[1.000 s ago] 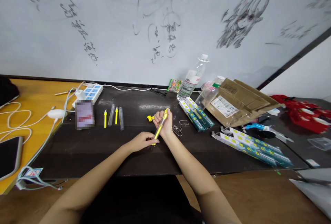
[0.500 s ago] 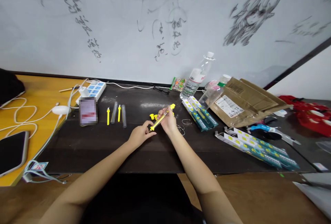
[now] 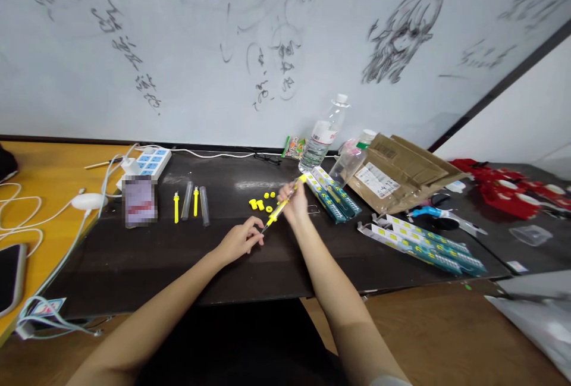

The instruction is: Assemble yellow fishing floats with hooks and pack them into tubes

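Observation:
In my right hand [image 3: 295, 200] is a slim yellow and clear tester screwdriver [image 3: 277, 212], its thin metal tip slanting down to the left and its yellow end above my fingers. My left hand [image 3: 242, 239] is at that metal tip, thumb and fingers curled close together; what they pinch is too small to make out. Just beyond the tool lie several small yellow caps [image 3: 260, 203] on the dark table [image 3: 187, 273]. Further left are a yellow rod with a metal end [image 3: 176, 207], a similar yellow rod [image 3: 195, 201], a clear tube [image 3: 187, 200] and another clear tube [image 3: 204, 206].
Green and white printed boxes [image 3: 332, 195] lie right of my hands, with more opened boxes [image 3: 423, 243] nearer the edge. Behind stand a water bottle [image 3: 323, 136], an emptier bottle [image 3: 352, 160] and a cardboard package [image 3: 397, 166]. A power strip [image 3: 154, 162] and cables are left.
My view has swung to the right, so the table things sit further left. My left fingers have drawn back toward the tool's metal tip, and the yellow caps show more fully.

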`<action>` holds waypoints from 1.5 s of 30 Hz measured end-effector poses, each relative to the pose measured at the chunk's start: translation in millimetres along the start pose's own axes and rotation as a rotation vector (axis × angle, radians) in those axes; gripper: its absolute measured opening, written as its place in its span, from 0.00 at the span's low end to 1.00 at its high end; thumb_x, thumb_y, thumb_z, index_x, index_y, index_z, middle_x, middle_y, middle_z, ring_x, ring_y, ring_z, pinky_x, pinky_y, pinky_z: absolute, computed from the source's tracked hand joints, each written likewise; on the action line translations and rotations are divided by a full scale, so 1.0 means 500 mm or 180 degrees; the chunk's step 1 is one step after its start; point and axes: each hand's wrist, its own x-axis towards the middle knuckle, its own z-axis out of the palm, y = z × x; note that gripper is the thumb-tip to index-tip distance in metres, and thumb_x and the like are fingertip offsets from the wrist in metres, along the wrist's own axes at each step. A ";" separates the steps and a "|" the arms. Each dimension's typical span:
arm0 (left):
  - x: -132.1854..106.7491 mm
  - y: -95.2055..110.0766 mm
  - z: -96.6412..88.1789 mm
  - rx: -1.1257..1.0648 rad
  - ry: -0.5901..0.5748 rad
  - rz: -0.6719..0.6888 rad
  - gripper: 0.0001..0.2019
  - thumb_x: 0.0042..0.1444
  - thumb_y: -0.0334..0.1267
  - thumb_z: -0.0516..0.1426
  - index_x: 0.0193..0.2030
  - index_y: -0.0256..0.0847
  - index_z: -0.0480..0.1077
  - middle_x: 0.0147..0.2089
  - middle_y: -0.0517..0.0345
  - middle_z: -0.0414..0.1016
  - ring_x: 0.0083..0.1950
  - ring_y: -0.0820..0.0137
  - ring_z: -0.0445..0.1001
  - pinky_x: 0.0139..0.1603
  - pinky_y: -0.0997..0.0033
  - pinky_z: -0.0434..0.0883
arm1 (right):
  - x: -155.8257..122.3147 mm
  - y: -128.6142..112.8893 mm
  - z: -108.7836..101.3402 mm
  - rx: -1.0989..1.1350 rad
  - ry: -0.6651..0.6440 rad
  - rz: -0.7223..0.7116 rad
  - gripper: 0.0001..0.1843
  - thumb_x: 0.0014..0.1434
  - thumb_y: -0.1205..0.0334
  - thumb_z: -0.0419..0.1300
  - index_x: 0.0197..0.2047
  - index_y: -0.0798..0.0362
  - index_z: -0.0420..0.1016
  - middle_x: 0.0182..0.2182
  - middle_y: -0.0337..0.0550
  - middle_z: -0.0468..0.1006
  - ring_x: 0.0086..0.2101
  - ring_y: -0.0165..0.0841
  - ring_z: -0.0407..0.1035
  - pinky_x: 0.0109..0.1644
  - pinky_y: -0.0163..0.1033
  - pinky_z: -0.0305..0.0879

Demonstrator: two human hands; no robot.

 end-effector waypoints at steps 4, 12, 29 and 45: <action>0.001 -0.015 -0.005 -0.0099 -0.0136 -0.0077 0.10 0.59 0.41 0.51 0.46 0.43 0.56 0.30 0.63 0.77 0.18 0.78 0.64 0.21 0.80 0.61 | -0.013 0.030 0.025 -0.0147 -0.0095 0.0029 0.23 0.60 0.40 0.49 0.24 0.49 0.55 0.14 0.29 0.53 0.16 0.26 0.52 0.20 0.32 0.54; 0.004 -0.005 -0.020 0.0973 0.1718 0.0280 0.21 0.55 0.44 0.57 0.54 0.44 0.62 0.50 0.53 0.73 0.34 0.73 0.71 0.40 0.69 0.70 | -0.031 0.042 0.018 -0.0728 -0.0053 -0.0525 0.24 0.59 0.37 0.47 0.32 0.51 0.65 0.24 0.39 0.70 0.27 0.30 0.67 0.34 0.37 0.67; 0.000 -0.010 -0.040 0.0592 0.1395 0.0361 0.19 0.60 0.41 0.49 0.57 0.40 0.61 0.46 0.53 0.74 0.41 0.67 0.73 0.45 0.69 0.67 | -0.222 -0.229 -0.294 -0.6272 0.0969 -0.2069 0.17 0.59 0.62 0.50 0.48 0.57 0.71 0.42 0.56 0.71 0.46 0.46 0.63 0.51 0.52 0.59; -0.002 0.000 -0.047 0.0853 0.1397 0.0202 0.16 0.63 0.46 0.46 0.51 0.41 0.64 0.36 0.56 0.75 0.37 0.66 0.74 0.40 0.70 0.66 | -0.238 -0.293 -0.426 -0.8020 0.0238 -0.1743 0.11 0.62 0.57 0.51 0.40 0.56 0.65 0.35 0.54 0.72 0.39 0.45 0.66 0.38 0.44 0.60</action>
